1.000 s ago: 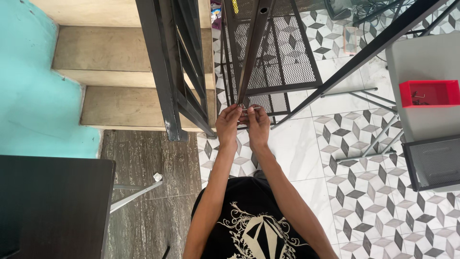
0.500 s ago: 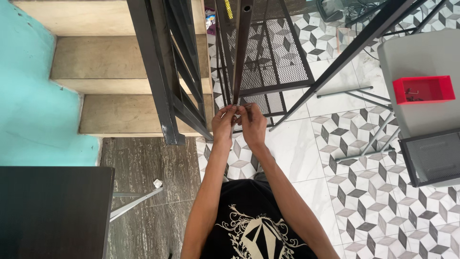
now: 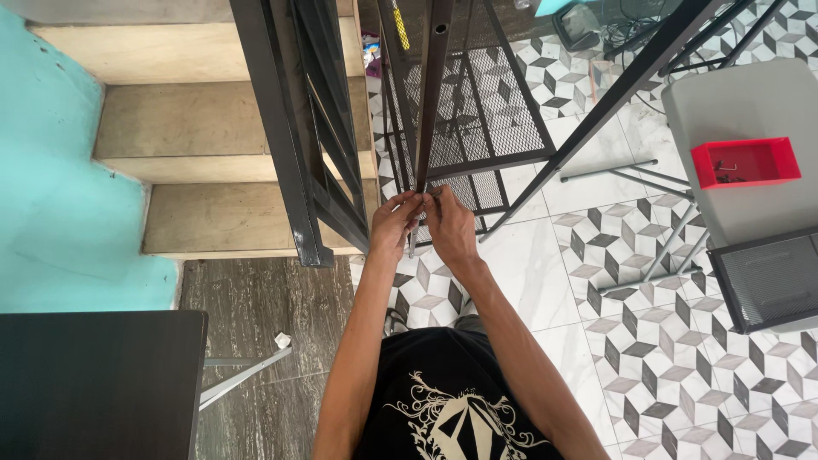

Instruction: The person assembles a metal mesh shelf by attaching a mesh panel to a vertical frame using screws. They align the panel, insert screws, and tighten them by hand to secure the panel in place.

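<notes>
— What's going on over by the stairs?

— Both hands are up at the lower end of the dark metal upright post [image 3: 431,94] of that black steel rack with mesh shelves [image 3: 486,111]. The left hand [image 3: 394,223] has its fingers pinched narrow right at the post's end, and the right hand [image 3: 449,223] is closed round a thin silvery tool or fastener [image 3: 434,192] that pokes out just above its knuckles. Too small for me to say which it is.

— Anything different from a second ago?

— Not much. The hands have kept to the same spot on the post and have drawn a little closer together; the left fingertips now sit against the right ones. The view has slid a touch, so the rack and the steps sit differently, but nothing has come loose. I'd judge the fiddly bit at the post's end is still under way, not finished.

— Any boxes or labels about?

— A red plastic open tray [image 3: 745,163] with a few small dark metal bits in it sits on the pale grey table top [image 3: 733,102] to the right, well apart from the hands. Just below it lies a black mesh basket panel [image 3: 767,281]. Up by the top step there's a small colourful packet [image 3: 370,53], too blurred to read. The turquoise wall [image 3: 51,187] and the beige concrete steps [image 3: 196,136] carry no signs that I can see.
</notes>
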